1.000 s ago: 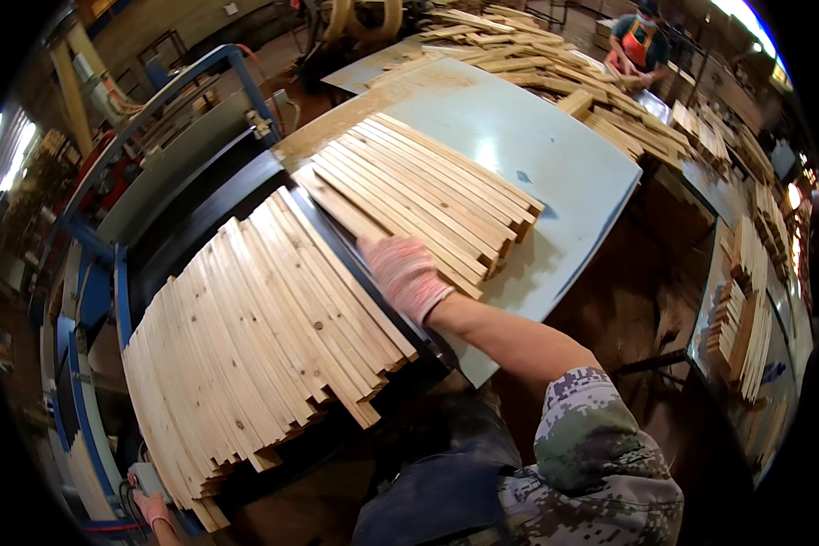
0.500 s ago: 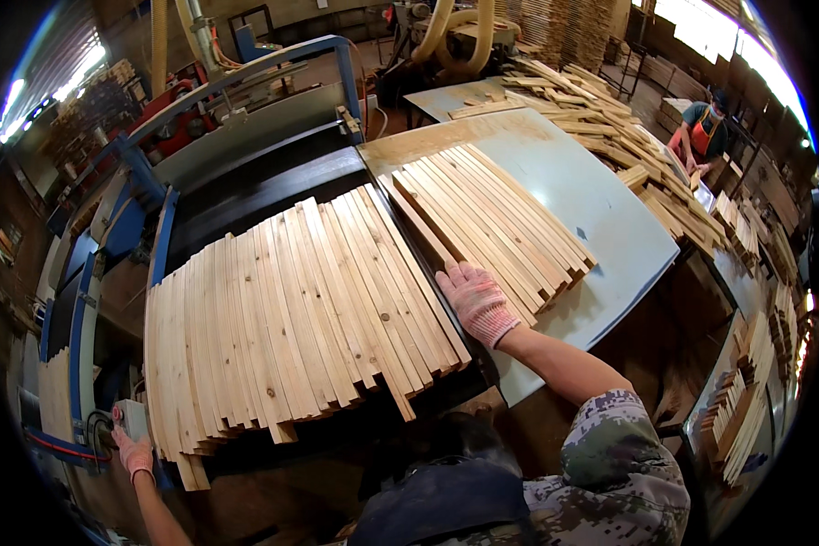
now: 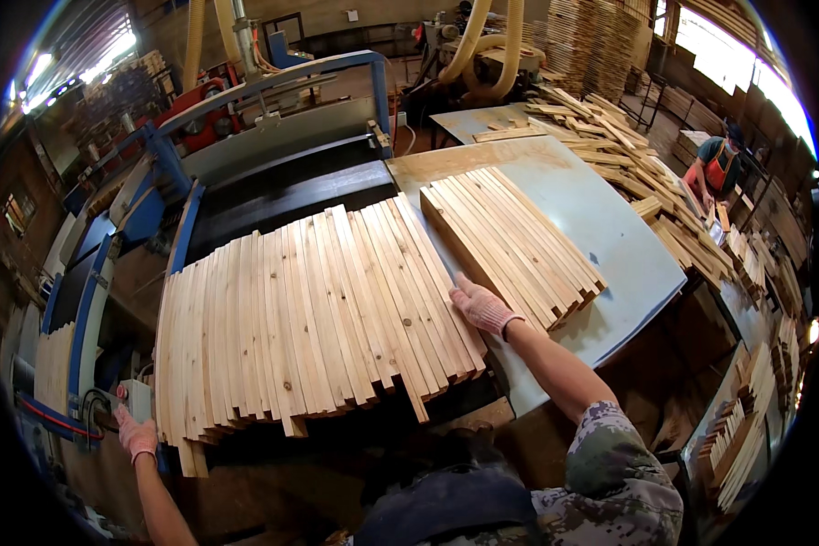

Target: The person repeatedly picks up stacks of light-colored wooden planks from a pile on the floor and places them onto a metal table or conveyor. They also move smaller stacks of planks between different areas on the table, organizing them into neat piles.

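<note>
A wide row of pale wooden strips lies side by side on the dark machine bed. My gloved right hand is open, its fingers stretched against the row's right side. Just right of it, a smaller block of wooden strips rests on the light blue-grey table. At the lower left, my gloved left hand is beside a small grey control box with a red button. Its fingers look extended and hold nothing; whether they touch the box I cannot tell.
A blue machine frame spans the bed's far side. Loose boards are heaped on the table's far right. A person in a red apron works there. More strips lie on a stand at the right.
The strip under my right hand no longer stands apart from the block. That hand has shifted left to the row's edge. My left hand has drawn slightly away from the button.
</note>
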A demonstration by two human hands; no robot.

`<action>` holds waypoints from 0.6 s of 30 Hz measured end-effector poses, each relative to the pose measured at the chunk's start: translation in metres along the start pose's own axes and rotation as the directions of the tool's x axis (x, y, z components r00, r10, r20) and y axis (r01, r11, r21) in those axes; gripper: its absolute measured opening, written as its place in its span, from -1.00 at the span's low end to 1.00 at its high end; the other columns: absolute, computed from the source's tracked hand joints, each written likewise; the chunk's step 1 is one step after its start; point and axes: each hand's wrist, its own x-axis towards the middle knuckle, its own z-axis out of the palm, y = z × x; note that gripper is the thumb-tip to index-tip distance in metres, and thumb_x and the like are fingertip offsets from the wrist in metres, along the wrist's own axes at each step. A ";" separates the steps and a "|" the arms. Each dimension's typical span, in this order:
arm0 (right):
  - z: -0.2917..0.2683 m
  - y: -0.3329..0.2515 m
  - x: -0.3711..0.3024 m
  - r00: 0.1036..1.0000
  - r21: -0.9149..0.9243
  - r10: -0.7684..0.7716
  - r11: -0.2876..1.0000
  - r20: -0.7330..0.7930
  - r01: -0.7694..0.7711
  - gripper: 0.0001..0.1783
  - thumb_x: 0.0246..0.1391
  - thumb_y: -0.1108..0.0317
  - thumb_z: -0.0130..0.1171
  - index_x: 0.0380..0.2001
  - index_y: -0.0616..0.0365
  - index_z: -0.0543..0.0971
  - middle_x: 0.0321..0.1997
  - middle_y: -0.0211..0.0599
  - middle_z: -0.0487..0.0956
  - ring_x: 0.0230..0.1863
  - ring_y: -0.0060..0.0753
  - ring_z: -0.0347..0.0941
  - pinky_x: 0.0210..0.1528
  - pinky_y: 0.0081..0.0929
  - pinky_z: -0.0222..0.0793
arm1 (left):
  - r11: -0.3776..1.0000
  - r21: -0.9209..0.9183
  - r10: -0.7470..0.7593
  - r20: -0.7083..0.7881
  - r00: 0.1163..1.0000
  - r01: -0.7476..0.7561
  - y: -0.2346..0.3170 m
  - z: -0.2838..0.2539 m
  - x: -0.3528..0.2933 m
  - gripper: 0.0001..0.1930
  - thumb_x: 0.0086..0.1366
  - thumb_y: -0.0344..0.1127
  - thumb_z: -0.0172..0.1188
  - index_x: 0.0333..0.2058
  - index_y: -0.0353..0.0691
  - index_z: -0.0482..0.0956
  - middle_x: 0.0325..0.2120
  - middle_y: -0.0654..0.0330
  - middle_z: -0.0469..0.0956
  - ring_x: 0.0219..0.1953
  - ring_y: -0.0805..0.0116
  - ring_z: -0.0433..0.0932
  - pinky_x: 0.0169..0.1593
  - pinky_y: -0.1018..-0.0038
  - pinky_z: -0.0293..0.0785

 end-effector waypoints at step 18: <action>0.043 0.025 -0.103 0.990 0.550 -0.040 0.834 0.134 -0.041 -0.37 0.42 0.16 0.23 0.40 0.31 0.43 0.01 -0.33 0.64 -0.04 -0.48 0.55 0.10 -0.48 0.47 | 0.349 -0.605 0.580 0.739 0.341 0.716 0.139 0.086 -0.349 -0.59 0.45 -0.17 0.27 0.05 -0.42 0.71 -0.02 0.00 0.75 0.04 0.16 0.71 0.19 0.26 0.61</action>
